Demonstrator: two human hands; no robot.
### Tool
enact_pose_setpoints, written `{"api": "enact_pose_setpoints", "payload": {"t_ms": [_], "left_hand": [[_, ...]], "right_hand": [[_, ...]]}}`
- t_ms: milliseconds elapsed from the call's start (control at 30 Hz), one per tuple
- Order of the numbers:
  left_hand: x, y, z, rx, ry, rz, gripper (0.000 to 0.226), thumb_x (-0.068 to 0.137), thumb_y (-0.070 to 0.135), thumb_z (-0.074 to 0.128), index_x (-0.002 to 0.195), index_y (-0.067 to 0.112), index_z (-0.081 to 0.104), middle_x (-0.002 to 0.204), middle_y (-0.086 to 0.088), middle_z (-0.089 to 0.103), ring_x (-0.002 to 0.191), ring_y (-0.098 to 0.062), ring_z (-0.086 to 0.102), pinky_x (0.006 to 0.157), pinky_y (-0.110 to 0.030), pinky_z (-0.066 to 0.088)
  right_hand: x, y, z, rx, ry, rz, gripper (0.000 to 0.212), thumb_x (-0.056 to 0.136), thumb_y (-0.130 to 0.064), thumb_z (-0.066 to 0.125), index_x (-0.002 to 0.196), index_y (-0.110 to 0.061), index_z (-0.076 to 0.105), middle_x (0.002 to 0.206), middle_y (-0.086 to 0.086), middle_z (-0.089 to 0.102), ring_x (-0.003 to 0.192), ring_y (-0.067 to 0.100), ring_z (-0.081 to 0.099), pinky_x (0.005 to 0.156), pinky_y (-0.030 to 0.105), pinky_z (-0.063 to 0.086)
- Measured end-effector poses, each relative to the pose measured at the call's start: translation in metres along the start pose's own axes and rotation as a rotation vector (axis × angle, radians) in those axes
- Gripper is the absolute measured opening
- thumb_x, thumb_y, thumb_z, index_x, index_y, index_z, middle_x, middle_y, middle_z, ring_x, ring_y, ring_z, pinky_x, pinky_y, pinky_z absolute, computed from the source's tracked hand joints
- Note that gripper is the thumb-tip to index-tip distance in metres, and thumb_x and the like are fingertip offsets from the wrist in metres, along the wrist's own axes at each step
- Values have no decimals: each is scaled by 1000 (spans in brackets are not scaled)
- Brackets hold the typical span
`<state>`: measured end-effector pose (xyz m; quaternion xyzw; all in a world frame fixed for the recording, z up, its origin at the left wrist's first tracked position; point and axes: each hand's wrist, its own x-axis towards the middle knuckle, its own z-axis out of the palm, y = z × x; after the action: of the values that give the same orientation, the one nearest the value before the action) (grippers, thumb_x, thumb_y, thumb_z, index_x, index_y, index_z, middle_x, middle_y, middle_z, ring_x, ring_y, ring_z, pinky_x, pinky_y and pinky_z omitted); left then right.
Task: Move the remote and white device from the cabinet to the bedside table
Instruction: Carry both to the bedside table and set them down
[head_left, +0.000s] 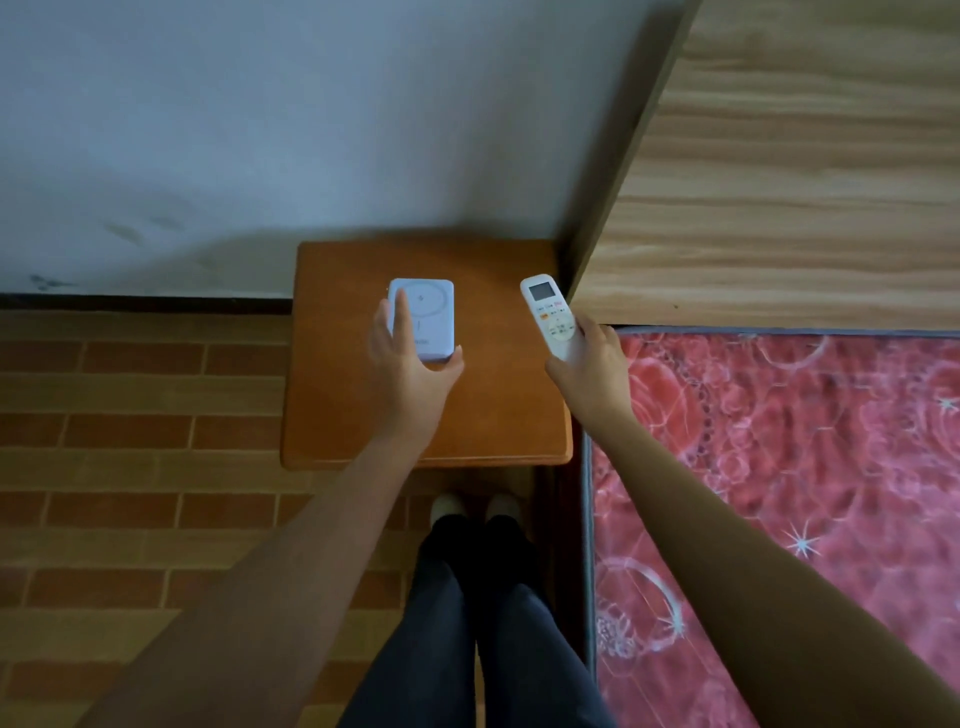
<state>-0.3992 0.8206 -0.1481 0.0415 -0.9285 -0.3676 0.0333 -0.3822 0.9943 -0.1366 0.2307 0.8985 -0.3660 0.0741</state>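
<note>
Orange-brown wooden bench (363, 415) beside the bed, both arms reaching over it. Left hand (410, 364) on the white device (428, 312), which lies flat near the bench's middle: fingers (399, 317) spread across its left side and top face, thumb at its near right corner, a loose hold rather than a tight clamp. Right hand (592, 364) wrapped closed around the lower end of the white remote (550, 312), screen end pointing away toward the wall, at the bench's right edge. Cannot tell whether the remote touches the bench or hangs just above it. Red floral bedcover (779, 467) on the right, wood headboard (779, 182) behind it, brick-pattern floor (130, 415) on the left.
</note>
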Motion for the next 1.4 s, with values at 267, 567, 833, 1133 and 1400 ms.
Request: {"api": "enact_pose_setpoints", "payload": {"t_ms": [267,567,833,1133,1400], "left_hand": [[11,-27,85,-32,-56,-39,83,78,22,69,142,12,17,148,-19,24,135,-31,21,94,-23,28],[29,-78,161,-62,-74,-59,83,78,21,70,142,9,19,149,-21,20,138,-33,16,106,-29,19],[31,-102,191,-68,-26,-7,83,75,22,72,140,8,23,145,-26,27,135,-36,22,104,-36,28],[37,-105,207,-69,-98,-39,87,76,27,71,142,14,16,150,-20,19,138,-32,16,105,-35,27],[43,-106,212,-101,-162,-79,89,75,27,71,143,16,14,152,-18,16,140,-30,13,107,-37,26]], "right_hand": [[48,41,52,5,-36,53,56,80,-16,61,131,-10,38,125,14,47,112,26,46,77,27,39],[98,84,118,-12,2,64,54,81,-16,58,130,-6,38,128,15,45,117,29,39,96,36,36],[105,104,150,-68,48,35,57,82,-14,58,134,-8,34,130,15,43,119,29,33,100,36,31],[111,101,157,-94,53,64,62,82,-23,62,134,-7,32,133,15,39,121,28,32,100,33,31],[113,104,154,-102,25,35,60,84,-31,59,135,-10,33,130,14,39,120,26,34,94,34,38]]}}
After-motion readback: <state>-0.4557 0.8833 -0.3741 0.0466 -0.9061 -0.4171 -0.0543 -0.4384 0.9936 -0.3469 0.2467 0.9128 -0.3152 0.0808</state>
